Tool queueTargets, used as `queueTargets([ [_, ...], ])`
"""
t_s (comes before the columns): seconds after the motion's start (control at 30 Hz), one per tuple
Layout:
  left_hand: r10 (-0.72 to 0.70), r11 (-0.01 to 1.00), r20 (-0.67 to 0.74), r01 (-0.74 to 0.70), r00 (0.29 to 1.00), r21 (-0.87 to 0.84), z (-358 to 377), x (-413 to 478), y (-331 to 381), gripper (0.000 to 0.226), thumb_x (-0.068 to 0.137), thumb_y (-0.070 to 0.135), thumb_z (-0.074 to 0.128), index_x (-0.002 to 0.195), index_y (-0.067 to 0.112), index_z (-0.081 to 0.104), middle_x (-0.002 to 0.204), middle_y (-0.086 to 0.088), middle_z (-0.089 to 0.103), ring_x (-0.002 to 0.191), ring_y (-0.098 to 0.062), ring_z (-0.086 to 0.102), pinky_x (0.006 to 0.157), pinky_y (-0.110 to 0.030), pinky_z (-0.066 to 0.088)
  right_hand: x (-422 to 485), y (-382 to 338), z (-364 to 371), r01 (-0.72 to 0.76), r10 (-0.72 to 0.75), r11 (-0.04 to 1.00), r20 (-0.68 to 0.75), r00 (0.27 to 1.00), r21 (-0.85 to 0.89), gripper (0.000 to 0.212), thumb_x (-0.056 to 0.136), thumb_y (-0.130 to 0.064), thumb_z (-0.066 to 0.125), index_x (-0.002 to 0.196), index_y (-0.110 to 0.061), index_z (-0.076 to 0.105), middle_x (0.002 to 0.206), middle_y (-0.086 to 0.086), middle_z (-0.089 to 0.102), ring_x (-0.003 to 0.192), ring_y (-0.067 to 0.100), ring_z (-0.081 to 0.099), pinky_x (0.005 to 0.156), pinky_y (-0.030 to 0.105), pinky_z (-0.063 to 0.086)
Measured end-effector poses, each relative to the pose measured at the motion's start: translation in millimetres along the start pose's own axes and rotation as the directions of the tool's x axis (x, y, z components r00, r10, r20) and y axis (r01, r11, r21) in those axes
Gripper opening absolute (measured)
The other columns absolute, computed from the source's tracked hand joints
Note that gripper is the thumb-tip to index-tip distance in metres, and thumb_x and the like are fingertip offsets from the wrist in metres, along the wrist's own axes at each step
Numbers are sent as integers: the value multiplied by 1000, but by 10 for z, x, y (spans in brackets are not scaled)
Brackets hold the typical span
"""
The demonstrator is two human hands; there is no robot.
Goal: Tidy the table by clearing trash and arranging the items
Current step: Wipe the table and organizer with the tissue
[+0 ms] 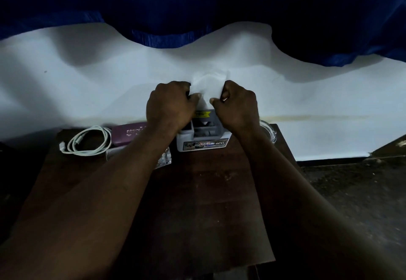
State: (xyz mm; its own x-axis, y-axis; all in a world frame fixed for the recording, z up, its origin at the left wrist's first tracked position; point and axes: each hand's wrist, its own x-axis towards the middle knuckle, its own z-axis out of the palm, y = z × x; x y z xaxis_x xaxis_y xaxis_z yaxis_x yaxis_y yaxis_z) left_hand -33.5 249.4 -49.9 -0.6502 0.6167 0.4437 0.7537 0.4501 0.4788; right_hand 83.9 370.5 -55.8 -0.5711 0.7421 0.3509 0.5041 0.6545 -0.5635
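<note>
Both my hands are raised over the far edge of the dark wooden table. My left hand and my right hand each grip one side of a white crumpled paper, which hangs between them against the white wall. Directly under the hands stands a grey desk organiser with a sticker on its front. A coiled white cable lies at the table's far left. Beside it lies a maroon case, partly hidden by my left forearm.
A clear glass object stands at the table's far right corner, behind my right wrist. Another clear plastic piece shows under my left forearm. A blue curtain hangs above the white wall. Dark floor lies to the right.
</note>
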Motion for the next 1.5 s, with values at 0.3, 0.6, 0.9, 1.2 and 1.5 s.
queueTargets([
  [0.3,-5,993,73,-4,997,122,-13,30,-27,40,78,58,66,90,21,76,84,-5,74,82,-33,69,63,-30,44,4,48,-6,-10,10,1000,-16,1000,-16,30,80,-36,74,74,-17,52,64,-6,58,63,19,56,58,28,37],
  [0.6,-54,990,82,43,995,133,49,36,-70,40,82,48,66,107,18,74,103,-13,74,98,-40,68,72,-35,48,7,-31,-42,13,-9,991,-30,999,131,15,82,-33,80,88,-30,66,74,-17,63,69,-3,59,65,14,42],
  [0.9,-3,1000,2,3,1000,26,-28,30,-54,35,83,45,68,102,17,77,96,-12,77,92,-38,70,75,-38,53,3,40,-4,47,-47,999,21,999,-23,30,78,-31,80,75,-18,54,68,-10,61,67,15,61,58,25,42],
  [1.2,-24,1000,62,25,998,-16,-110,52,-75,47,88,62,58,63,23,57,62,0,61,67,-24,61,62,-30,41,13,17,-18,-28,31,998,-46,998,65,37,80,-35,78,65,-30,45,63,-13,57,61,6,55,58,25,39],
  [1.5,-5,998,154,-6,988,67,-67,22,-85,35,81,54,66,87,20,73,86,-5,73,87,-32,68,70,-33,50,-42,-14,-1,-7,11,993,-34,999,119,19,80,-36,79,83,-24,64,72,-15,65,72,10,65,67,26,49],
])
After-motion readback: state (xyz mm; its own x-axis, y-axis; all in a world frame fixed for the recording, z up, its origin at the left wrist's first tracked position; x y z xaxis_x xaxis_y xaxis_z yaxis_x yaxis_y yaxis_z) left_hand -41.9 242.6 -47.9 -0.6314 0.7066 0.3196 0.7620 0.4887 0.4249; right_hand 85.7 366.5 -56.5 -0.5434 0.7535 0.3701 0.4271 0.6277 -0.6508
